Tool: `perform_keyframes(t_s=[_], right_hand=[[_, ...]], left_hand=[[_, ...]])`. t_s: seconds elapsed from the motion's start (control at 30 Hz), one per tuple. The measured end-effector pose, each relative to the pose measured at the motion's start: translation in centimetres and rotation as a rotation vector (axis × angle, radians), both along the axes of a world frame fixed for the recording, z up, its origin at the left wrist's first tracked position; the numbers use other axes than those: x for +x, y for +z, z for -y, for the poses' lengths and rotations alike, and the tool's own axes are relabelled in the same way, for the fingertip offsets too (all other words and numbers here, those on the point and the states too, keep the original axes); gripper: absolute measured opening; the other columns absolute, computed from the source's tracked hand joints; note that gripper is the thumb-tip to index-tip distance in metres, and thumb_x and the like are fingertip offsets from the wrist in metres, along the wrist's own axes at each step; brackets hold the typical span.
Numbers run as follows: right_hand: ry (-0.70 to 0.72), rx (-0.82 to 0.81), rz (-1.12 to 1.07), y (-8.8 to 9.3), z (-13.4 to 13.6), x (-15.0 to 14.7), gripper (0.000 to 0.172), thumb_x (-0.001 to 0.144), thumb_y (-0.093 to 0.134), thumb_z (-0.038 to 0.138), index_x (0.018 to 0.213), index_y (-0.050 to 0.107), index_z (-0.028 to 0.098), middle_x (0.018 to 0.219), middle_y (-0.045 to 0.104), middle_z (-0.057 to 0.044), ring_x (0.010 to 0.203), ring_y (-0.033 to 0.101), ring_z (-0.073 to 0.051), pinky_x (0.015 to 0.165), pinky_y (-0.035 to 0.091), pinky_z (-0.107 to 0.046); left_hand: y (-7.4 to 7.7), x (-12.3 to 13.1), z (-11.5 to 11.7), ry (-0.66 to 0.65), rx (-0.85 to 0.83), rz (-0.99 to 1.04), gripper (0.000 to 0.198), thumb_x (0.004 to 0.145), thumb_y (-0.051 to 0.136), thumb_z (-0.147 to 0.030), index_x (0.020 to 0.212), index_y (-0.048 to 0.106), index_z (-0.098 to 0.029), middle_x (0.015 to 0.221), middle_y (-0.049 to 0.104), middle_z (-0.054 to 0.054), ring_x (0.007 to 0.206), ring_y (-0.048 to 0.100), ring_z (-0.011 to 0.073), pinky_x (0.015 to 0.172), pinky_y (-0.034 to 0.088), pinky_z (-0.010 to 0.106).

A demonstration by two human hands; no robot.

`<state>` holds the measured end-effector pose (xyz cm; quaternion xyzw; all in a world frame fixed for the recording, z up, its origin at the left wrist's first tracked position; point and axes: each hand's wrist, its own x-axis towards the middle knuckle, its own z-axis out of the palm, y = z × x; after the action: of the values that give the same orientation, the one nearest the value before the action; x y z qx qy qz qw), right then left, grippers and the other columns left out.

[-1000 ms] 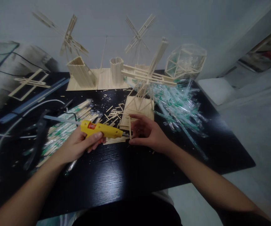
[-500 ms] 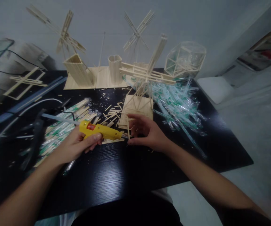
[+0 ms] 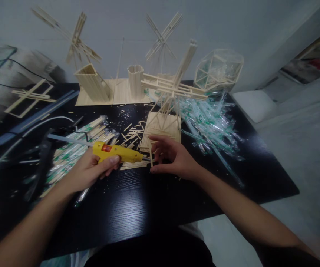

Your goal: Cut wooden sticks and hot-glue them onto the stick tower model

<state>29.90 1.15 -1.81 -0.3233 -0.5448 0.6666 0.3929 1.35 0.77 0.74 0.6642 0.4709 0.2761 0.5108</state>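
My left hand [image 3: 93, 168] is closed around a yellow glue gun [image 3: 121, 153], with a pale glue stick [image 3: 68, 139] poking out of its back end. The gun's nozzle points right, close to a short wooden stick [image 3: 151, 152]. That stick is pinched upright between thumb and forefinger of my right hand [image 3: 173, 157]. Whether nozzle and stick touch I cannot tell. Just behind my right hand stands a windmill model [image 3: 173, 89] of thin sticks on a square stick base [image 3: 164, 124]. Loose cut sticks [image 3: 133, 165] lie under the nozzle.
Packed sticks [image 3: 76, 148] lie left on the black table [image 3: 126, 207]; crumpled plastic wrappers [image 3: 212, 118] are heaped right. A three-sided tower [image 3: 93, 85], a round stick cup [image 3: 135, 81] and a faceted frame [image 3: 219, 70] stand behind. A white cable [image 3: 4, 159] curves at the left.
The glue gun in my left hand has shifted slightly left and up, its nozzle now a little higher beside the stick. My right hand has barely moved.
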Motion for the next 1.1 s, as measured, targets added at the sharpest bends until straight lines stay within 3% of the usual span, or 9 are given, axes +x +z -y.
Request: perform_keyframes(t_s=[0.5,1.1], right_hand=[[0.028,0.007,0.016,0.3,0.2,0.0,0.082,0.061,0.096,0.016,0.135,0.062,0.03,0.107,0.064,0.0,0.082,0.062,-0.011,0.068,0.055,-0.023],[0.074,0.003,0.016,0.6,0.4,-0.1,0.082,0.061,0.095,0.015,0.135,0.063,0.032,0.107,0.063,0.001,0.081,0.061,-0.01,0.069,0.056,-0.024]], left_hand=[[-0.7,-0.7,-0.4,0.007,-0.021,0.004,0.044,0.094,0.061,-0.056,0.073,0.062,-0.017,0.058,0.058,0.0,0.047,0.051,0.0105,0.042,0.039,0.021],[-1.0,-1.3,-0.6,0.114,-0.035,0.013,0.043,0.09,0.064,-0.057,0.072,0.062,-0.018,0.059,0.059,0.0,0.048,0.052,0.0115,0.042,0.041,0.022]])
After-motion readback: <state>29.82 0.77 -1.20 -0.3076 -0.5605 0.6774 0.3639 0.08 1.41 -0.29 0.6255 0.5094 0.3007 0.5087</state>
